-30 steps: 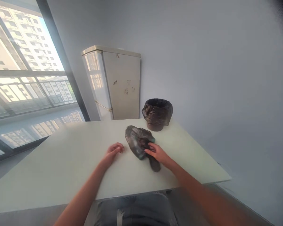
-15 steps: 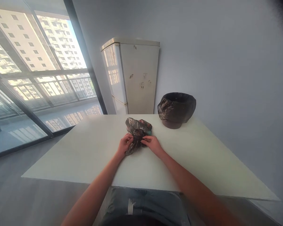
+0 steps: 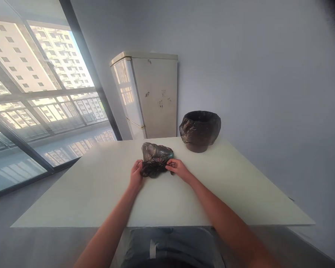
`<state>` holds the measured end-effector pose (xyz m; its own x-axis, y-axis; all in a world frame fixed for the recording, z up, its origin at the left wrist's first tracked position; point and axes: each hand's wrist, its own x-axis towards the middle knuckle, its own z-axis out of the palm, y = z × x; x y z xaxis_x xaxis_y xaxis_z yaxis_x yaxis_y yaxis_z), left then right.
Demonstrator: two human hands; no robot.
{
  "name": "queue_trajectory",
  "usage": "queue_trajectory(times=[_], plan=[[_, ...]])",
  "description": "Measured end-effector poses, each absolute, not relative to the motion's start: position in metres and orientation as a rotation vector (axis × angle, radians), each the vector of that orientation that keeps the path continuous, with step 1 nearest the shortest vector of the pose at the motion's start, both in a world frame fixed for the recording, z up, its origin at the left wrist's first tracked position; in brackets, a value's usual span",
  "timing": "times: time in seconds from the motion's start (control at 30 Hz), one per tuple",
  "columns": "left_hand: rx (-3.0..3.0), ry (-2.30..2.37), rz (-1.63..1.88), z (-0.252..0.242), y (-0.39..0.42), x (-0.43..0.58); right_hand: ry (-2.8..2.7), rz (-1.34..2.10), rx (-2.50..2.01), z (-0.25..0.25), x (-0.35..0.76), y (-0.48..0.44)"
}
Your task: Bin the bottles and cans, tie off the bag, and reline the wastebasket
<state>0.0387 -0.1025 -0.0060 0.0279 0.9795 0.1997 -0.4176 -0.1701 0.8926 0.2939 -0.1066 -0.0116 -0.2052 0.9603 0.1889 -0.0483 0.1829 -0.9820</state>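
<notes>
A black plastic bag (image 3: 156,156) with something inside lies on the white table (image 3: 100,193) in front of me. Spots of green and red show through its thin film, but I cannot make out what the contents are. At the bag's left edge, my left hand (image 3: 136,173) is closed on the plastic. My right hand (image 3: 178,167) pinches the near right edge between thumb and fingers. Between the hands, the bag's dark mouth is gathered and stretched sideways.
A trash bin (image 3: 199,132) lined with a black bag stands at the table's far right. Behind the table is a worn white refrigerator (image 3: 159,96). Glass doors (image 3: 44,93) fill the left side, and a grey wall (image 3: 254,93) rises at the right.
My hands have moved apart, the left one outward to the left, and the bag's gathered mouth is now stretched wider. The whole view has shifted slightly.
</notes>
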Motion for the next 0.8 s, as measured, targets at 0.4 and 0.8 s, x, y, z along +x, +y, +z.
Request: queue_trajectory(times=[0.4,0.8], plan=[[1.231,0.817,1.396,-0.005,-0.105,0.041,-1.506,1.466,-0.815,-0.011,0.301,-0.106],[1.189,0.796,1.444,-0.009,-0.103,0.038,-1.452,1.396,-0.778,-0.011,0.307,-0.103]])
